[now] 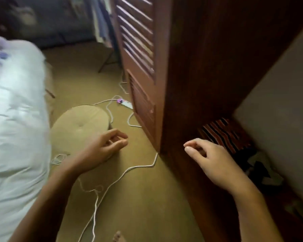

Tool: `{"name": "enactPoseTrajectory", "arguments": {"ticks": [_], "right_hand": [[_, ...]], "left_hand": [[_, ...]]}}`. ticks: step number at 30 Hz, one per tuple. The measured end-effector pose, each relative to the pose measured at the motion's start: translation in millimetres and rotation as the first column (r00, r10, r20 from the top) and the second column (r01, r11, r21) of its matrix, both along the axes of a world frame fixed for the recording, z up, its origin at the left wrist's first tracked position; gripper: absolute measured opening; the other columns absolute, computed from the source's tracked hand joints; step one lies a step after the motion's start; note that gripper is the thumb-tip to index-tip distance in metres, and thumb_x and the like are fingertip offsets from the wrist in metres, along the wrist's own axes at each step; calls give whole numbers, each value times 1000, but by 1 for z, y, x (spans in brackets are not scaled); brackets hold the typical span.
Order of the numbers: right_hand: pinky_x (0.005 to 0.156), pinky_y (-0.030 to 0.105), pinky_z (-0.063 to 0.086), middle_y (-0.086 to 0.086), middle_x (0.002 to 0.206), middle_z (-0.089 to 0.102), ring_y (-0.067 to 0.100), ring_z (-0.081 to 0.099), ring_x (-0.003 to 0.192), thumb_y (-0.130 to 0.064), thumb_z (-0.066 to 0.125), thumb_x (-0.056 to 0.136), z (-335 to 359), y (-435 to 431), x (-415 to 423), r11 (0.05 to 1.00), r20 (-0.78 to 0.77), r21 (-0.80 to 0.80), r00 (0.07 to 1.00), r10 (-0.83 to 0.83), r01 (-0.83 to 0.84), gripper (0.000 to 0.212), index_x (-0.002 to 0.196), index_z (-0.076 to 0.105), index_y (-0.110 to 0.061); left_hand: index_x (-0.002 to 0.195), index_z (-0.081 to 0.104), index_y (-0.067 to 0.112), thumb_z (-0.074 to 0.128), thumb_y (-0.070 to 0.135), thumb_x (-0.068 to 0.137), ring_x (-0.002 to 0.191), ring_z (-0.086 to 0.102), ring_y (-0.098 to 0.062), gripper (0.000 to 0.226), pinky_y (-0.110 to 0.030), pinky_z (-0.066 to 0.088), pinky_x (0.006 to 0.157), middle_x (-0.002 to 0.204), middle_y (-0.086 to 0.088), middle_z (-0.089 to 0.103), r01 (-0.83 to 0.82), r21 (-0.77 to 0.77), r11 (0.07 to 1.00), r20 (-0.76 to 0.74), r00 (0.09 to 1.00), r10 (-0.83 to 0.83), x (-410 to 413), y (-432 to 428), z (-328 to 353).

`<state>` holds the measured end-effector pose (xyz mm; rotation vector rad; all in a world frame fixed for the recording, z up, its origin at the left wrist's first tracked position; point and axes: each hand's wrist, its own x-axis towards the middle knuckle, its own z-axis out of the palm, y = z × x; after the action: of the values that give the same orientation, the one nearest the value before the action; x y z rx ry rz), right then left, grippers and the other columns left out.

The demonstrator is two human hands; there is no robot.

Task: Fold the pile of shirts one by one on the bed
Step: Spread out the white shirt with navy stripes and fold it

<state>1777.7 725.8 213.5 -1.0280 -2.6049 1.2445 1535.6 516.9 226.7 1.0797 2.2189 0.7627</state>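
Shirts [226, 135] lay bunched low in wardrobe [191, 84], near right. One striped piece clear, darker ones nearer, count unclear. Bed [16, 128] at left, blurred, no folded shirt visible, so fetching probably came first. Right hand [212, 161] hovered just before striped piece, fingers loosely curled, empty, likely reaching. Left hand [101, 147] hung over one round cushion [80, 126], loosely curled, gripping nothing. One power strip [127, 104] far, white cable [129, 169] crossed floor: trip risk.

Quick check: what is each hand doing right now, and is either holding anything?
Left hand: open, fingers loosely curled, holding nothing.
Right hand: open, fingers loosely curled, holding nothing.
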Motion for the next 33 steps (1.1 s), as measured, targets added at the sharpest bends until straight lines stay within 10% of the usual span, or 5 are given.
{"name": "enactPoseTrajectory", "arguments": {"ticks": [12, 33], "right_hand": [[72, 16, 49, -21, 106, 64, -3, 62, 95, -49, 52, 97, 59, -243, -312, 766, -22, -21, 766, 642, -643, 20, 111, 62, -42], [72, 17, 50, -20, 100, 69, -8, 62, 83, -45, 58, 95, 74, -339, -765, 420, -57, 197, 417, 907, -886, 19, 109, 69, -37]], "left_hand": [[109, 69, 38, 62, 47, 91, 89, 61, 11, 21, -2, 43, 67, 100, 14, 68, -663, 150, 733, 51, 746, 664, -114, -336, 52], [104, 70, 39, 67, 39, 92, 86, 62, 7, 12, -2, 42, 67, 95, 20, 68, -890, 180, 420, 28, 431, 902, -433, -429, 56]]}}
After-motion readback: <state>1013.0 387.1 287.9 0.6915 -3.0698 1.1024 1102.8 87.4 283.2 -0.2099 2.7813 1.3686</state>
